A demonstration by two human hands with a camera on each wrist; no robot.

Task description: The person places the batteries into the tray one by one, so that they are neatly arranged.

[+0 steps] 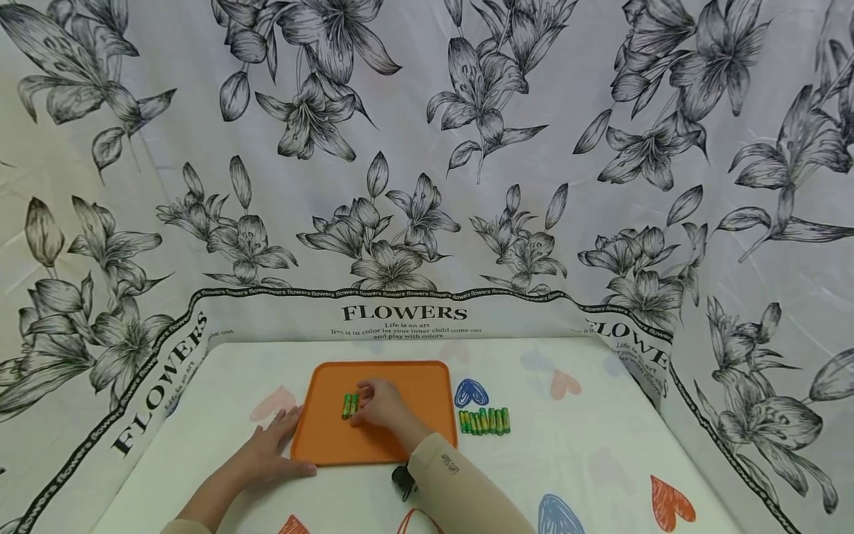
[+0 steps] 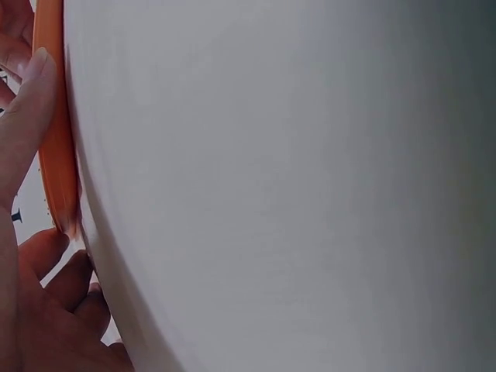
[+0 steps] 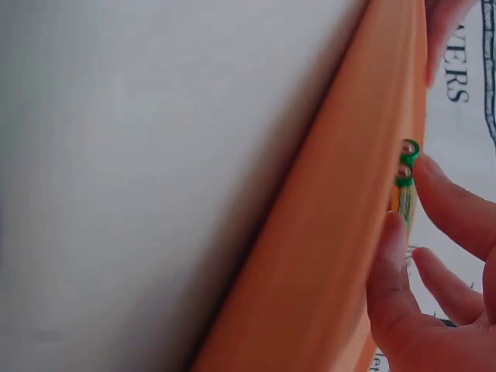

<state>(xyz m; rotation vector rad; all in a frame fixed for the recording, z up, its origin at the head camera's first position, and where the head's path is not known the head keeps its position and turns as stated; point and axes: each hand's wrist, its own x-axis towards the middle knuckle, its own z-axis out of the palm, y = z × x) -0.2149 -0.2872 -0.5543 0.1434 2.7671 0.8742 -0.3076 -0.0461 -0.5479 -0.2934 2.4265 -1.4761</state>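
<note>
While the right hand (image 1: 383, 404) pinches a green-and-gold cylindrical battery (image 1: 355, 405) beside a matching battery (image 1: 346, 406) on the orange rectangular tray (image 1: 423, 386), and the left hand (image 1: 270, 449) touches its rim, fingers extended, uneven release could roll both apart.

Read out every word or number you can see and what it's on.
"FLOWERS": repeated on the floral cloth
"Life is an art / live it in color let your inner child come out / and play with colors": beneath it
"flowers": along the cloth's black band
Right sleeve lettering and any print on the batteries: too small to read
</note>
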